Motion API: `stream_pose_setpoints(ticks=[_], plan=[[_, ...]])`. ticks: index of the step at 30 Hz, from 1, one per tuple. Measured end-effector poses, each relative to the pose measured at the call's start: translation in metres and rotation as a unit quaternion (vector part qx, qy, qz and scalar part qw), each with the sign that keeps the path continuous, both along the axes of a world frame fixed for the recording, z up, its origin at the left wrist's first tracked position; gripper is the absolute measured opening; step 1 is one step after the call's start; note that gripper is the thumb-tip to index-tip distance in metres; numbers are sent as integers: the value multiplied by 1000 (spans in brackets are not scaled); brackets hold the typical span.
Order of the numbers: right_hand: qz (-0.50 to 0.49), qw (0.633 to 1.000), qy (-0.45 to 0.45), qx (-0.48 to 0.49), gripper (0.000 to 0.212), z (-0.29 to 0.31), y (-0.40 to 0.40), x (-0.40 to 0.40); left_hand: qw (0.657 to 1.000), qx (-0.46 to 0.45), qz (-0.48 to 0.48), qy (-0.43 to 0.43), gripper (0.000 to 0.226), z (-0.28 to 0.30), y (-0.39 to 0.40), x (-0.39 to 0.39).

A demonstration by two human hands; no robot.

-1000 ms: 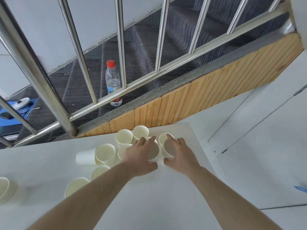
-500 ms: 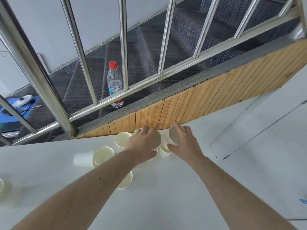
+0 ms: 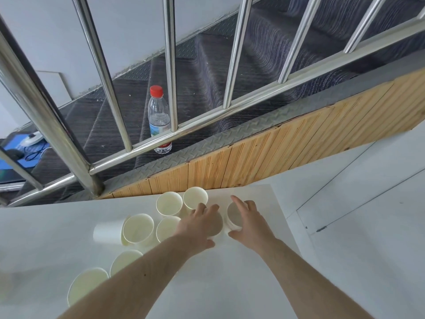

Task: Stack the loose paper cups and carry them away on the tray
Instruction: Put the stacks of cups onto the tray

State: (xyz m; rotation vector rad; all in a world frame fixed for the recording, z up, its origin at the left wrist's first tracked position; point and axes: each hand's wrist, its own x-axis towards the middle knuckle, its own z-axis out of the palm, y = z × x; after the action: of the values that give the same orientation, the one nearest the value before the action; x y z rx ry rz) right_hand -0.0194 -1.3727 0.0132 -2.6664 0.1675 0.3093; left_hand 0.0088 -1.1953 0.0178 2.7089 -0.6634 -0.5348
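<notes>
Several white paper cups stand loose on the white table (image 3: 230,279). Two upright cups (image 3: 169,203) (image 3: 195,198) are at the far edge, two more (image 3: 138,227) (image 3: 166,227) are left of my hands, and one lies on its side (image 3: 107,231). My left hand (image 3: 199,226) grips a tilted cup (image 3: 217,224) from above. My right hand (image 3: 251,223) holds another tilted cup (image 3: 232,217) between thumb and fingers. The two held cups sit side by side, close together. No tray is in view.
Two more cups (image 3: 124,261) (image 3: 86,284) stand near my left forearm. A wooden stair skirting (image 3: 264,157) and a steel railing (image 3: 138,153) rise right behind the table. A water bottle (image 3: 159,118) stands on a step. The table's right edge drops to the floor (image 3: 356,226).
Both hands keep hold of their cups. Half a second ago they were lifted toward the far edge; now they are lower and nearer the table again. The view has shifted.
</notes>
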Motion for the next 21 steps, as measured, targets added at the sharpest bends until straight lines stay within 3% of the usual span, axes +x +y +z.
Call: stream_pose_setpoints(ticks=[4, 11, 21], plan=[[-18, 999, -15, 22, 92, -2, 1, -1, 1000, -25, 7, -13, 90, -5, 1, -2], [-24, 993, -107, 42, 99, 33, 10, 14, 983, -126, 71, -116, 92, 33, 23, 5], [22, 986, -157, 50, 98, 69, 58, 42, 969, -104, 148, -171, 95, 73, 73, 26]])
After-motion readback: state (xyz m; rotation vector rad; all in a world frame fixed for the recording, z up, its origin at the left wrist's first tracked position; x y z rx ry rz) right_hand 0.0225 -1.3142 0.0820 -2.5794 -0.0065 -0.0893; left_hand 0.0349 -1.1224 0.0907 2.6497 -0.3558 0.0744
